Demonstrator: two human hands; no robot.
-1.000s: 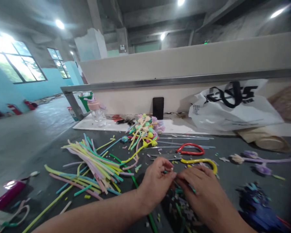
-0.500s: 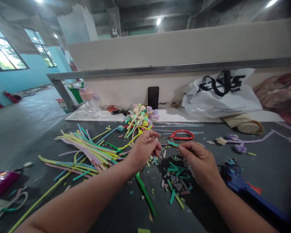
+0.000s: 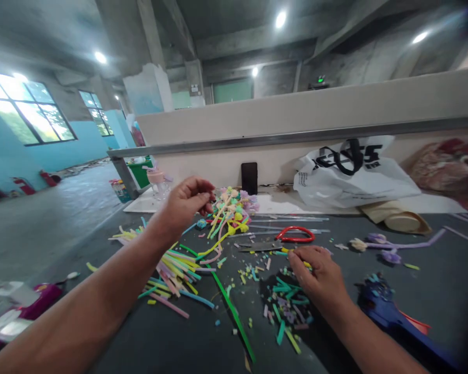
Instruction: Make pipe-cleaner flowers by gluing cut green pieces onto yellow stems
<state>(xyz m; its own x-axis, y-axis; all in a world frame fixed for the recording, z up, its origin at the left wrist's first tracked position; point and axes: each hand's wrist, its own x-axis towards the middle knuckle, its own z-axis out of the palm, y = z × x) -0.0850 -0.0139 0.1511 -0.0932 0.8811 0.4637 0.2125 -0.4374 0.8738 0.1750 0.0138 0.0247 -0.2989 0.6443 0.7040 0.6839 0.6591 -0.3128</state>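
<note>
Strip (image 3: 283, 253), apparently mid-assembly.
Your left hand (image 3: 190, 200), 11 o'clock, near flowers (image 3: 234, 206): fingers curled, contents unclear. Right hand (image 3: 315, 270), 1 o'clock: pinching strip. Next likely calls for hands together.

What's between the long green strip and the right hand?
In the head view, scattered small cut pieces and a denser heap of offcuts lie between the green strip and right hand.

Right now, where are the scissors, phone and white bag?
Scissors (image 3: 260, 246): head view, on the blades.
Phone (image 3: 249, 178): head view, on its dark front.
White bag (image 3: 353, 185): head view, below the black handle.
</note>
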